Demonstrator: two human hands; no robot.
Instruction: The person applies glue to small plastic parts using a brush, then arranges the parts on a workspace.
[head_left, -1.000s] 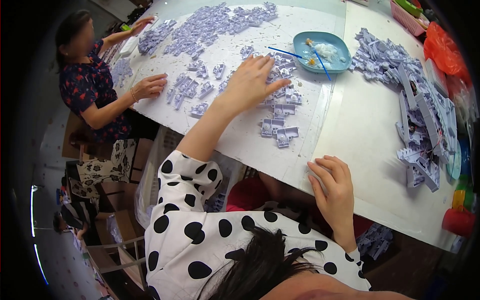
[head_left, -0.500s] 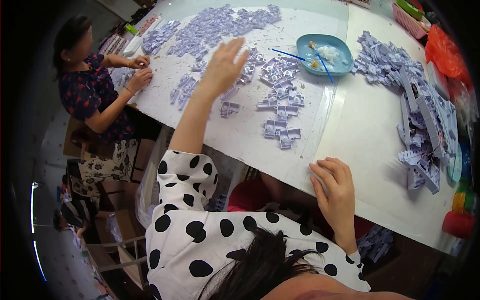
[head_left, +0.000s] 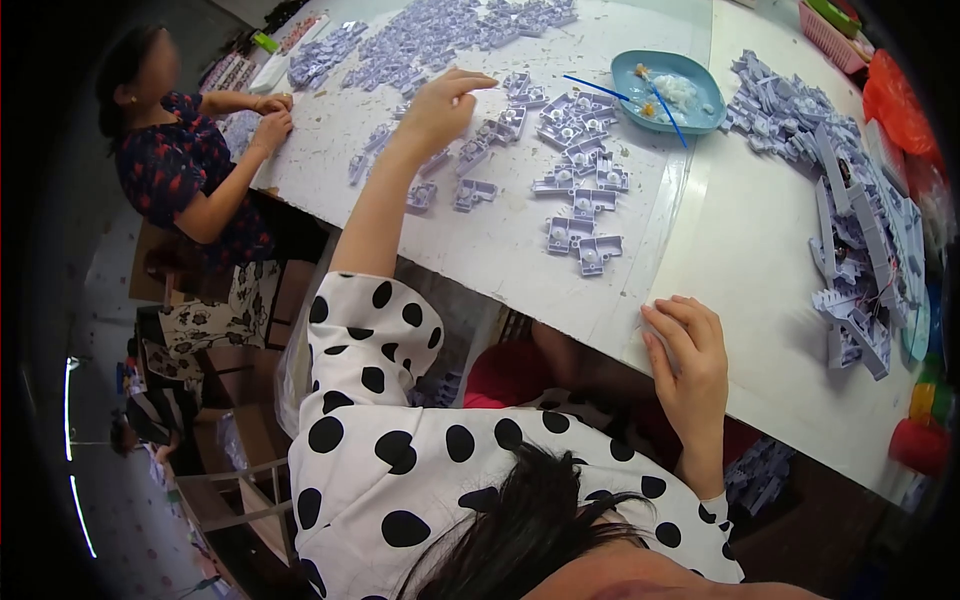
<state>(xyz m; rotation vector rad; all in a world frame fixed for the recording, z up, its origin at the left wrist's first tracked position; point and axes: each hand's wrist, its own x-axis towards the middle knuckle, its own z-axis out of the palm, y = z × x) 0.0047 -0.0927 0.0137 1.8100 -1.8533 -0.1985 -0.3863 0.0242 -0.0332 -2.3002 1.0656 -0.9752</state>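
Observation:
My left hand (head_left: 436,118) reaches over the table among pale lavender plastic housings, its index finger stretched out to the right and its other fingers bent. I see nothing in it. Just right of its fingertips lies a group of the housings (head_left: 505,122). Two more, including a single housing (head_left: 474,194), lie nearer me beside the forearm. A branching row of housings (head_left: 585,203), several with round white pieces inside, runs toward the near edge. My right hand (head_left: 692,365) rests at that edge, fingers extended and holding nothing.
A blue dish (head_left: 624,72) holds white, grease-like paste and blue sticks. Heaped plastic parts (head_left: 785,110) and longer assemblies with wires (head_left: 865,250) lie to the right. Another pile (head_left: 430,35) spreads at the far side. A co-worker (head_left: 190,160) handles parts at left.
The view has shifted slightly. My left hand has drawn a little left over the table, its spread fingers now partly bent. My right hand stays at the edge.

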